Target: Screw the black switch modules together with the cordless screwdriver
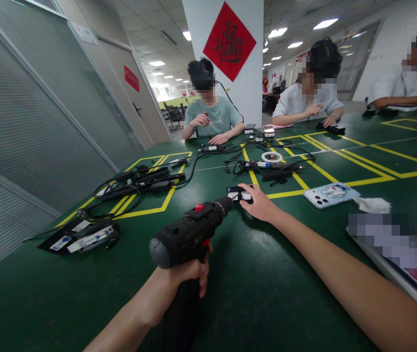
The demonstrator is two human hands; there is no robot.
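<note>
From this side of the green worktop (248, 298), the person's left hand (189, 273) is noted wrapped around the handle of a black power drill (188, 232), its grip firm and its chuck pointed away. The right hand (261, 203) has its grip pinched on a small black-and-white part (243, 195), which rests on the worktop directly ahead of the chuck; whether the bit touches it I cannot tell. Beyond lies a white ring (272, 157) among dark cables. To the right, a phone (329, 194) lies beside a crumpled tissue (375, 205). Across sits a person in a green shirt (211, 119).
</note>
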